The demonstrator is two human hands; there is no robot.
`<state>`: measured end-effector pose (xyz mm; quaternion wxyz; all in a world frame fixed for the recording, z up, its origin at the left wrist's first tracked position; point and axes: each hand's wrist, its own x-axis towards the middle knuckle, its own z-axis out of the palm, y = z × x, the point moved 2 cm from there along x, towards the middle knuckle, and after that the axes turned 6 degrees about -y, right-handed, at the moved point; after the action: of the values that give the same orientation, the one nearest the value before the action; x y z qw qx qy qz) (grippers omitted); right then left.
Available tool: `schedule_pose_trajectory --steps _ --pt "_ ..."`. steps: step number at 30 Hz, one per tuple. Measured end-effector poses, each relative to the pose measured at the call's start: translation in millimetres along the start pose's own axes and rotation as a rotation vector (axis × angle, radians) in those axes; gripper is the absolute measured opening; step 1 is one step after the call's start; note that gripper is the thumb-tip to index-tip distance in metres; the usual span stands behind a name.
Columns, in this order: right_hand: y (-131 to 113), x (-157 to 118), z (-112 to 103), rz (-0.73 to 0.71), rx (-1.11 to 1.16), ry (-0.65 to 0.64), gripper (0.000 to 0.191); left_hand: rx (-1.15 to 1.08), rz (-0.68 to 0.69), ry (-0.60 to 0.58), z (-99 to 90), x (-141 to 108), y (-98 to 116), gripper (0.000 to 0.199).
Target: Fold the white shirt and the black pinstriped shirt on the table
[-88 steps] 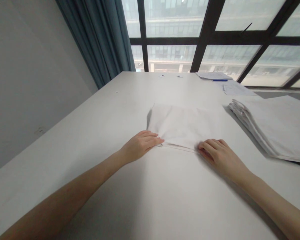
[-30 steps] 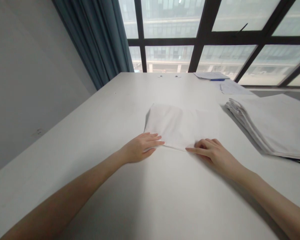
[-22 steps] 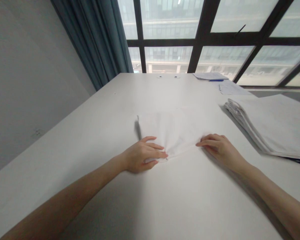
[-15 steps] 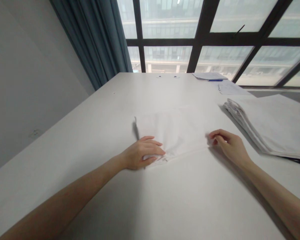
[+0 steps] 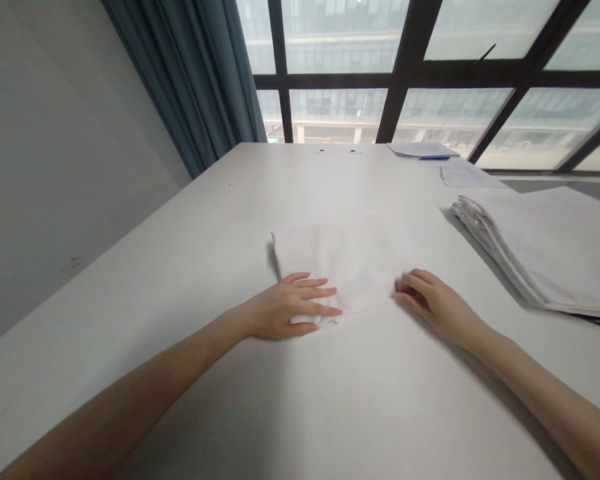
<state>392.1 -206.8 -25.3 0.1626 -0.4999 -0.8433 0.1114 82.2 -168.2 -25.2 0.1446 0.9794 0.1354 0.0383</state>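
A thin white sheet (image 5: pixel 357 260), soft and slightly creased like cloth or a flat bag, lies on the white table (image 5: pixel 360 407). I cannot tell its exact kind. My left hand (image 5: pixel 290 308) rests flat on its near left part, fingers spread and pressing down. A dark line of shadow shows along the sheet's raised left edge. At its near right corner is my right hand (image 5: pixel 433 300), with fingers curled and thumb against them, pinching the corner. The fingertips there are partly hidden and a little blurred.
A thick stack of folded white sheets (image 5: pixel 555 247) lies at the right, something black under its near edge. Papers (image 5: pixel 423 149) and a blue pen (image 5: pixel 435 158) sit at the far right. Beyond are a blue curtain (image 5: pixel 190 80) and dark-framed windows.
My right hand has moved left and slightly nearer, along with the sheet's right corner. The left hand's fingers have spread wider and reach slightly further right over the sheet.
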Motion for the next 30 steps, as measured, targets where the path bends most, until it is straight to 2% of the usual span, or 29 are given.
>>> schedule_pose_trajectory --steps 3,7,8,10,12,13,15,17,19,21,24,27,30 --pt "7.5 -1.2 -4.4 0.150 -0.052 -0.010 0.039 -0.017 0.031 -0.018 -1.2 1.7 7.5 0.042" --pt "16.1 -6.1 -16.3 0.338 -0.162 -0.113 0.049 -0.041 0.097 -0.048 -0.6 7.3 25.9 0.041" --pt "15.3 -7.0 -21.3 0.367 -0.208 -0.088 0.049 -0.050 0.110 -0.057 0.1 8.9 30.4 0.040" --pt "8.6 -7.5 -32.7 0.378 -0.288 0.060 0.046 -0.080 0.138 -0.071 1.3 11.6 36.9 0.038" --pt "-3.7 -6.1 -40.4 0.297 -0.285 0.206 0.041 -0.122 0.166 -0.027 0.0 13.0 37.7 0.034" --pt "-11.1 -4.4 -41.7 0.219 -0.257 0.241 0.037 -0.138 0.174 0.038 -2.5 12.8 34.9 0.030" --pt "-26.7 0.6 -39.3 -0.002 -0.188 0.232 0.027 -0.146 0.144 0.252 -11.6 9.4 22.5 0.031" --pt "-41.1 6.8 -33.5 -0.237 -0.154 0.188 0.018 -0.123 0.043 0.484 -23.3 1.6 2.2 0.040" --pt "-52.5 14.7 -27.1 -0.401 -0.139 0.142 0.014 -0.094 -0.100 0.593 -32.4 -8.0 -21.3 0.049" --pt "-61.5 24.9 -20.9 -0.488 -0.118 0.086 0.017 -0.085 -0.240 0.545 -34.9 -15.9 -43.2 0.055" --pt "-72.3 40.9 -8.9 -0.554 -0.108 -0.033 0.024 -0.131 -0.380 0.381 -27.2 -20.0 -65.0 0.062" --pt "-78.4 50.8 9.1 -0.575 -0.109 -0.174 0.038 -0.130 -0.428 0.358 -20.6 -14.4 -74.7 0.056" --pt "-78.9 52.2 26.9 -0.532 -0.080 -0.289 0.045 -0.005 -0.432 0.362 -23.0 -5.5 -83.5 0.042"
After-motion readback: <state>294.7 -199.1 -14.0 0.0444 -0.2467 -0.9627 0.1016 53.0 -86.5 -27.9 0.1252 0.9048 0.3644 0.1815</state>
